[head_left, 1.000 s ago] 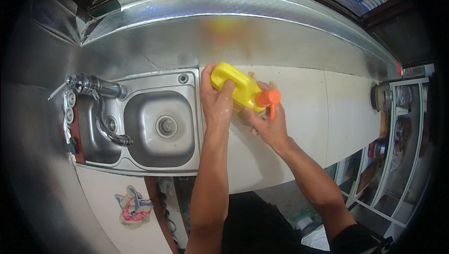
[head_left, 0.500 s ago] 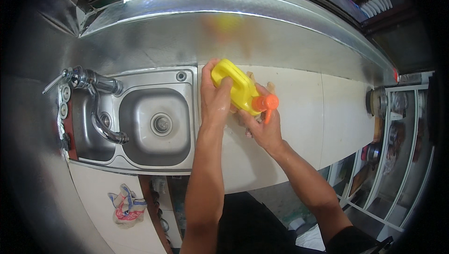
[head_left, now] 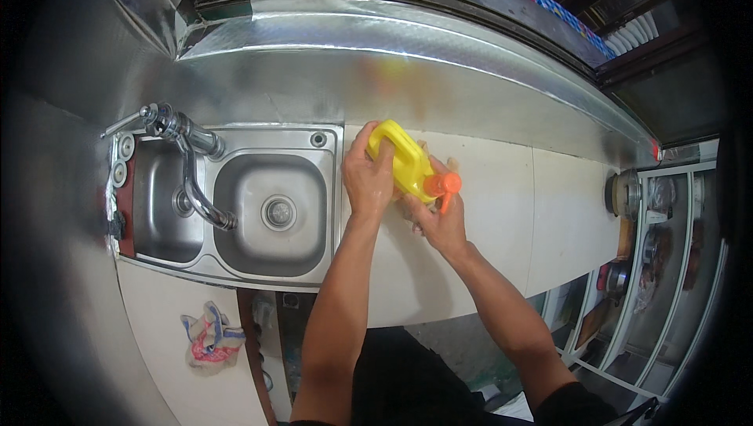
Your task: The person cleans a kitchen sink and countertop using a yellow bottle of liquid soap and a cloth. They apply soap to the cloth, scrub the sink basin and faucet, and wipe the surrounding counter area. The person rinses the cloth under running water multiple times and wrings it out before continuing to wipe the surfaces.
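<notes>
Above the pale counter, just right of the sink, I hold a yellow handled jug-shaped bottle (head_left: 413, 165) tilted, with its orange pump top (head_left: 445, 183) toward the lower right. My left hand (head_left: 369, 179) is closed round its handle end, the thumb at the handle opening. Near the pump, my right hand (head_left: 444, 226) grips the bottle's neck end. Beneath the bottle and my hands, some beige, lumpy things (head_left: 452, 164) show on the counter, mostly hidden; I cannot make out what they are.
To the left is a steel double sink (head_left: 333, 214) with a chrome faucet (head_left: 205, 208) over it. A crumpled cloth (head_left: 213, 340) lies on the lower left counter. At the right stands a white-framed shelf rack (head_left: 667, 269) holding pots. A metallic wall (head_left: 314, 85) runs behind the counter.
The whole view has shifted a little, with the sink and counter lower and to the right in the picture. Both hands keep their hold on the yellow bottle, which stays tilted.
</notes>
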Motion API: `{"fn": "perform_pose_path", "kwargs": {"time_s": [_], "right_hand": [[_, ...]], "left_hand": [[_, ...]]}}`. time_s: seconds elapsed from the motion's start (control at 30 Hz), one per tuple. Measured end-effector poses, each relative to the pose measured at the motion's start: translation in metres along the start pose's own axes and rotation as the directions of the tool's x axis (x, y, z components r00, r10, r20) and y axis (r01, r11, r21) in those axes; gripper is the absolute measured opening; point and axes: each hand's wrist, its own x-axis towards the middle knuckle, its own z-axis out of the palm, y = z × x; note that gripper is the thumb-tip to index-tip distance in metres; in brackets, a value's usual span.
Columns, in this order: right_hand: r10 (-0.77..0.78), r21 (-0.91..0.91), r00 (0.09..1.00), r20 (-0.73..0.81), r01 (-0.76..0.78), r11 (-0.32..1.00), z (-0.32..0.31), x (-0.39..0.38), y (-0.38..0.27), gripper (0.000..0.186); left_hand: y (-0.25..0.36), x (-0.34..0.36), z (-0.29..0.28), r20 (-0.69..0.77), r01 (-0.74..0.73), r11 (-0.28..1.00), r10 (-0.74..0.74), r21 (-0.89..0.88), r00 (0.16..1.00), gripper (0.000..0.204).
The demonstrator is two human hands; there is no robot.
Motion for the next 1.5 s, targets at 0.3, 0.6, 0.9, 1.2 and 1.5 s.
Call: {"fn": "perform_pose_path", "kwargs": {"time_s": [0.3, 0.6, 0.9, 1.2, 1.5], "right_hand": [[0.096, 0.121, 0.995, 0.029, -0.099, 0.988, 0.005, -0.001, -0.026, 0.074], [-0.04, -0.004, 0.999, 0.01, 0.04, 0.999, 0.003, 0.002, -0.018, 0.075], [0.045, 0.041, 0.998, 0.053, -0.047, 0.998, -0.001, -0.005, -0.035, 0.075], [0.531, 0.375, 0.831, -0.167, -0.444, 0.813, -0.007, -0.067, -0.014, 0.052], [-0.074, 0.03, 0.991, 0.112, 0.071, 0.997, 0.035, -0.096, -0.05, 0.035]], "left_hand": [[-0.005, -0.001, -0.014, 0.119, -0.012, 0.998, 0.02, -0.064, 0.993, 0.043], [0.005, -0.001, -0.001, -0.022, 0.013, 1.0, -0.013, 0.015, 1.0, 0.04], [0.006, 0.013, -0.016, 0.182, 0.206, 0.962, -0.174, -0.178, 0.968, 0.048], [-0.039, -0.073, -0.082, 0.095, 0.157, 0.974, -0.175, 0.165, 0.98, 0.048], [-0.018, -0.147, -0.072, 0.278, 0.336, 0.914, -0.27, -0.226, 0.922, 0.027]]}}
